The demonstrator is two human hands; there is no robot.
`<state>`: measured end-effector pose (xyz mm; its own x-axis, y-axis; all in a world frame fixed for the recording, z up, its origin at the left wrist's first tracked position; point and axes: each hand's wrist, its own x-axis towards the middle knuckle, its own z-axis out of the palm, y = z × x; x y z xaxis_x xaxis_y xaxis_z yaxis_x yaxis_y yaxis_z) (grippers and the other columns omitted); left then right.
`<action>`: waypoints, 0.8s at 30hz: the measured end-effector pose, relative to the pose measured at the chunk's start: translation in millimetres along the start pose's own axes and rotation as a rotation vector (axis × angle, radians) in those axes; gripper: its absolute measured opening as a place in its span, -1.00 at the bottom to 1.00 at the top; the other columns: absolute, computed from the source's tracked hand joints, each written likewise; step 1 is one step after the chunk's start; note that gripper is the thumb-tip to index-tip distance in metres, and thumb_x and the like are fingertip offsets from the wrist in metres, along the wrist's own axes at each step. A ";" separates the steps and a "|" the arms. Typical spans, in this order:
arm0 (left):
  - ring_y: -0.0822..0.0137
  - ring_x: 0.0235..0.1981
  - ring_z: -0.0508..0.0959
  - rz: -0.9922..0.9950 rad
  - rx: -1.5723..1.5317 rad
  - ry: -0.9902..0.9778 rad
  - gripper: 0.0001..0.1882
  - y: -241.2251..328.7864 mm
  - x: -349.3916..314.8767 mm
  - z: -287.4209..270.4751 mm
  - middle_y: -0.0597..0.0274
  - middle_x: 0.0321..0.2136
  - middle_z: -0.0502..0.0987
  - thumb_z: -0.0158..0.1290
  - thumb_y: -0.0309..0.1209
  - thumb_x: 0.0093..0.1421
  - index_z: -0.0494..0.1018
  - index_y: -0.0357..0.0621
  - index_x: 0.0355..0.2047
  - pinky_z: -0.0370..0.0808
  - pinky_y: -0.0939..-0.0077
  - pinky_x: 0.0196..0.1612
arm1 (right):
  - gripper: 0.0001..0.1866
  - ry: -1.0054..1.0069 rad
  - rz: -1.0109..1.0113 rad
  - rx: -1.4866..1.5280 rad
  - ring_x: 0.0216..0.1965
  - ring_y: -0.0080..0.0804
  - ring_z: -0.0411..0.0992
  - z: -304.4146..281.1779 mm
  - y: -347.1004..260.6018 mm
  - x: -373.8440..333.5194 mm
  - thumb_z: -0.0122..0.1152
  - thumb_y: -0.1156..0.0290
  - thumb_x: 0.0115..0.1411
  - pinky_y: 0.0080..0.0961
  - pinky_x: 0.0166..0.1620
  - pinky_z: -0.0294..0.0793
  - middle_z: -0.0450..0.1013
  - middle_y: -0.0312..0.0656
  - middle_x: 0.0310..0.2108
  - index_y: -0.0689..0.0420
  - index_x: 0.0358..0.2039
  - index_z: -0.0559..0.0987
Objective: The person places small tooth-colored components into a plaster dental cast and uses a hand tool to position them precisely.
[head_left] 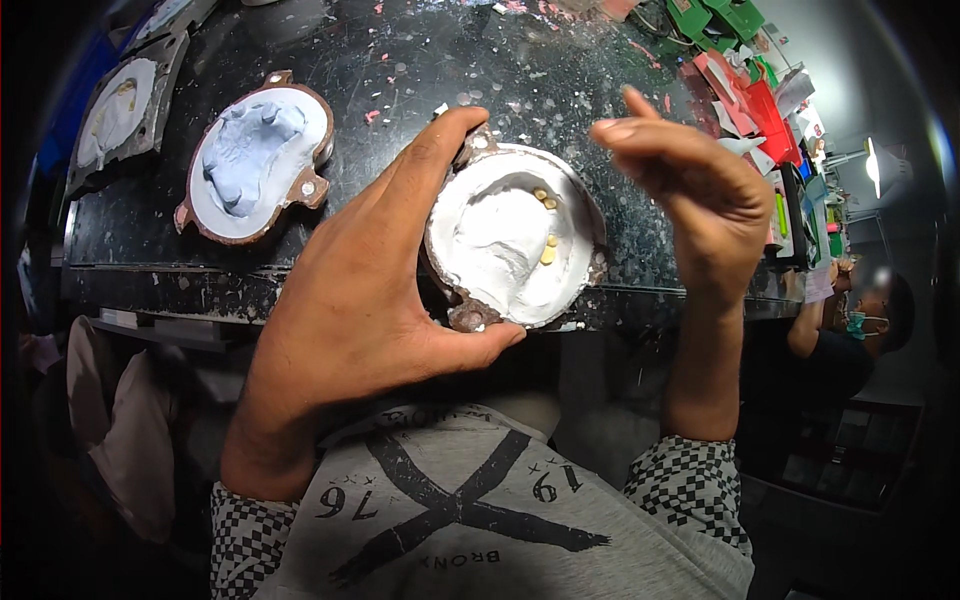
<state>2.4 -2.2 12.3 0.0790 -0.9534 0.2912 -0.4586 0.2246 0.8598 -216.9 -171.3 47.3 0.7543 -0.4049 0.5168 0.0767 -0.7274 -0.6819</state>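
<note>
round mould (495,225) gripped at black bench's (400,60) near edge

mould's left rim partly hidden by left hand (345,290); whether its underside touches the bench, cannot tell. gold pieces (548,256) inside it too small to make out. left hand: spread wide, fingers on far side, thumb on near side, holding mould. right hand (715,185): raised over bench's near right part, fingers loosely bent, nothing visible in it; inner fingers partly hidden.
</note>
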 end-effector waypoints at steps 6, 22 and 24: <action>0.11 0.32 0.48 0.045 0.015 0.022 0.23 -1.4 0.8 2.2 -0.10 0.31 0.43 0.54 -0.42 -0.26 0.18 -0.25 0.46 0.35 0.34 0.38 | -0.82 0.239 -0.076 0.204 -0.05 -0.37 0.63 -6.3 2.3 0.1 0.25 0.72 0.33 -0.32 0.25 0.56 0.63 -0.06 -0.07 0.35 -0.07 0.65; 0.12 0.31 0.49 0.028 0.004 0.021 0.23 -1.1 1.1 2.0 -0.10 0.29 0.44 0.54 -0.43 -0.26 0.18 -0.25 0.46 0.36 0.34 0.37 | -0.80 0.276 0.165 0.177 -0.09 -0.41 0.65 8.2 -17.9 7.6 0.39 0.63 0.27 -0.35 0.22 0.54 0.67 -0.13 -0.18 0.31 -0.09 0.66; 0.12 0.31 0.48 0.034 0.009 0.025 0.23 -1.2 0.6 2.0 -0.10 0.29 0.44 0.54 -0.43 -0.26 0.18 -0.25 0.46 0.35 0.34 0.37 | -0.81 0.198 0.103 0.135 -0.10 -0.40 0.66 -0.4 -11.5 7.9 0.40 0.64 0.25 -0.27 0.28 0.50 0.68 -0.11 -0.18 0.30 -0.11 0.68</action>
<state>1.2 -3.4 10.5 0.0854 -0.9399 0.3307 -0.4689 0.2549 0.8457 -212.1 -166.5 59.4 0.6216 -0.5828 0.5234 0.1026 -0.6018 -0.7920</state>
